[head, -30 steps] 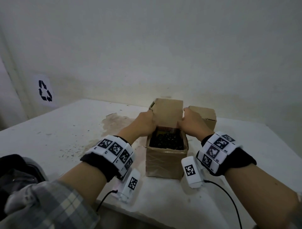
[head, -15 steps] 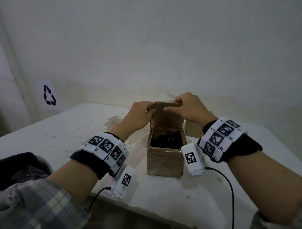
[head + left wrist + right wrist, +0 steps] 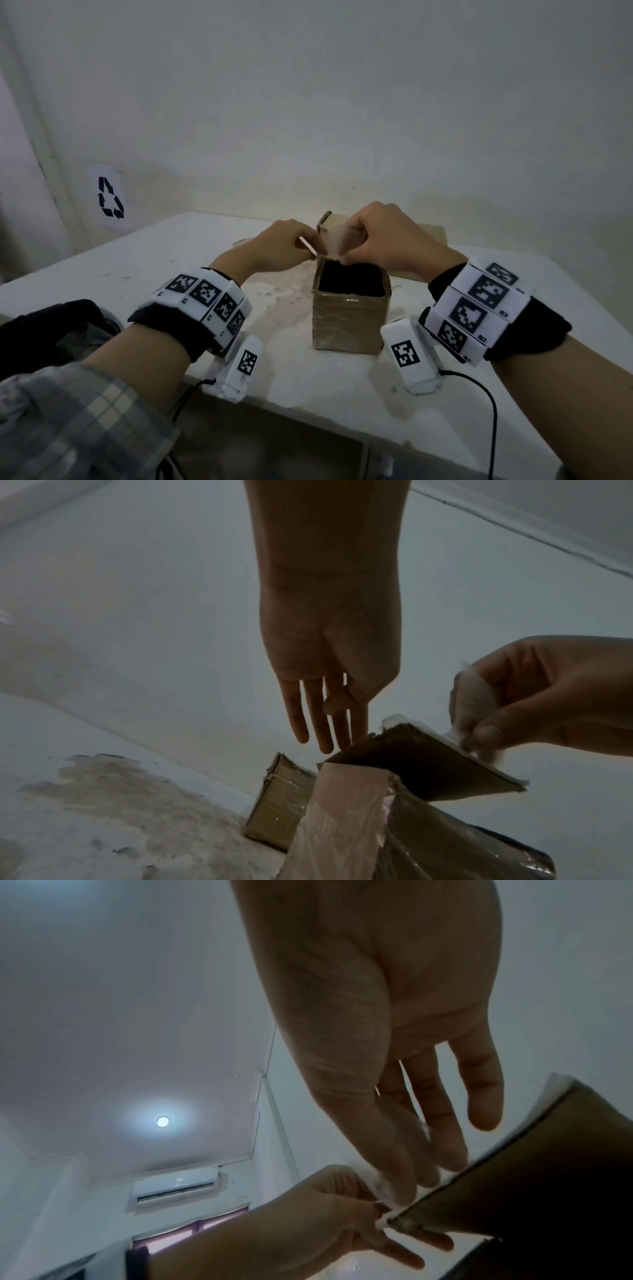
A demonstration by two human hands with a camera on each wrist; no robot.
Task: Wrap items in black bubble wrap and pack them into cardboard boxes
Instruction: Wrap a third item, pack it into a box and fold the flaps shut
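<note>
While the open cardboard box [image 3: 349, 318] stands near the front edge of the white table [image 3: 171, 253], black bubble wrap [image 3: 351, 282] fills its mouth; whatever it wraps is hidden. Above the box, the right hand [image 3: 383, 240] pinches a blurred, pale strip of tape [image 3: 337, 241] peeling off the raised flap [image 3: 421, 761], and the left hand [image 3: 281, 245] pinches that flap's corner. A 2nd box [image 3: 277, 802] sits behind, mostly covered by the hands in the head view.
</note>
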